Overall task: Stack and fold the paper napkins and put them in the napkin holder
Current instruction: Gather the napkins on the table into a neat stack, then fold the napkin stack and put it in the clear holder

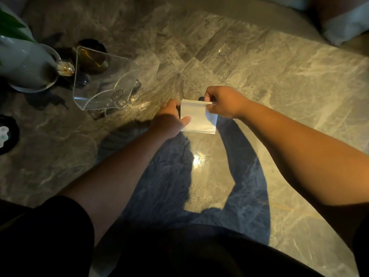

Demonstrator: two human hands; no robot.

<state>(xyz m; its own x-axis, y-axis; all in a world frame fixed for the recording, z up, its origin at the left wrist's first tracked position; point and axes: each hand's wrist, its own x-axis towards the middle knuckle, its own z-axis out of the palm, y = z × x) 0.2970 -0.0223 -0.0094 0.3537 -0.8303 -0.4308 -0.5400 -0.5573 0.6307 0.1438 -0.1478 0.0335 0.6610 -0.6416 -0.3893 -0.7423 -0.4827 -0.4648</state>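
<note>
A small stack of white paper napkins (196, 116) is held just above the marble table (259, 80) at the centre. My left hand (171, 120) grips the stack's left edge, thumb on top. My right hand (223, 101) pinches the top right edge of the stack between thumb and fingers; the right corner curls down. The clear acrylic napkin holder (103, 80) stands to the left of the napkins, a hand's width away, and looks empty.
Behind the holder stand a dark gold-rimmed cup (93, 56), a toothpick jar (64, 67) and a white ribbed vase (26, 66) with green leaves. A dark round object (7, 134) lies at the left edge. A cushioned seat (343, 23) is at the far right.
</note>
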